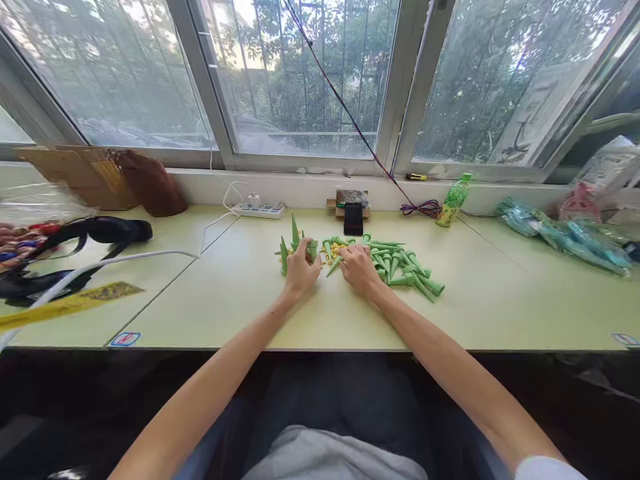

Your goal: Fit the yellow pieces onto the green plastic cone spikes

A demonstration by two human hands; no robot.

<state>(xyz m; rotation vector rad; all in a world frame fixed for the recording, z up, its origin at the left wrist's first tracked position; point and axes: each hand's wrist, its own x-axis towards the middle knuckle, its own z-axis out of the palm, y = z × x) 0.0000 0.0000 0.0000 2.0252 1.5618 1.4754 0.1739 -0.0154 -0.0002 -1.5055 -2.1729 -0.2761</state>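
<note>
My left hand (301,269) rests on the pale green table (240,293), fingers curled around a green cone piece (312,250) beside three upright green cones (295,233). My right hand (357,267) lies just to its right, fingers bent and pinching a green cone (334,266) lying on its side. A heap of several green cones (405,267) lies on its side directly right of that hand. Small yellow pieces (334,249) are scattered between the hands and the cones.
A black phone (353,219) leans at the sill behind the pile, with a white power strip (257,210) to its left and a green bottle (454,200) to its right. Teal plastic bags (565,235) lie far right. Black straps, a white cable (100,263) and cardboard (75,175) lie left.
</note>
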